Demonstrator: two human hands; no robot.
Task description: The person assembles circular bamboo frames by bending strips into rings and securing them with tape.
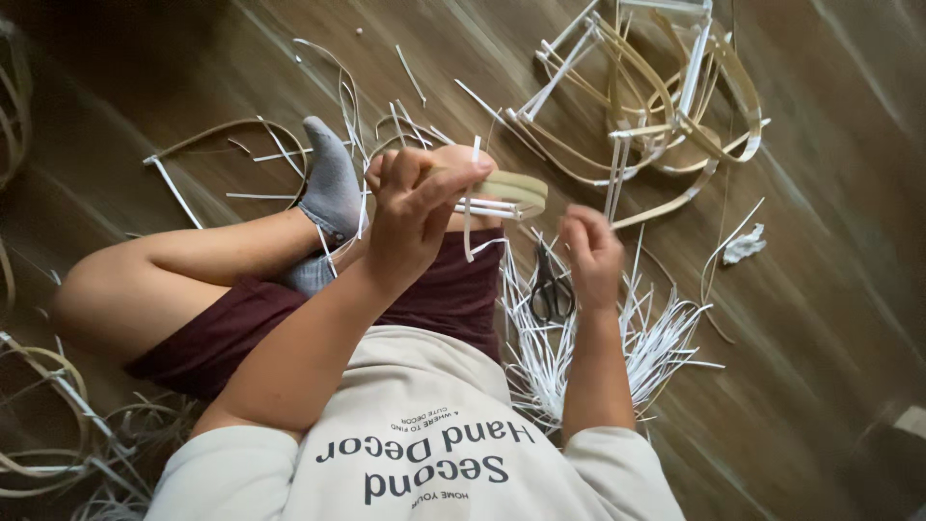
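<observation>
Two hands work above the lap of a person sitting cross-legged on a wooden floor [830, 289]. The left hand [415, 207] is raised and curled, fingers pressed together around a coiled bamboo band [516, 193], which sticks out from the fingertips toward the right hand. White strips [470, 207] are wrapped across the band where the fingers hold it, and one loose end hangs down just below the hand. The right hand [590, 253] sits lower and well apart from the band, its fingers bent and close together; whether it pinches a thin strip cannot be told. Just below the right hand, nearly touching its fingers, scissors [552, 289] lie on a heap of white strips [617, 347] that fans out on the floor under that wrist. Behind the left hand, a foot in a grey sock [333, 183] rests on the floor, with the knee beside it. Beyond both hands, further across the floor, lies a tangle of bamboo frames [666, 106] bound with white strips. A crumpled white scrap [745, 246] lies out past the right hand. More bamboo hoops [58, 425] lie on the far side of the left arm, near the elbow. Maroon shorts and a cream shirt fill the space under the forearms.
</observation>
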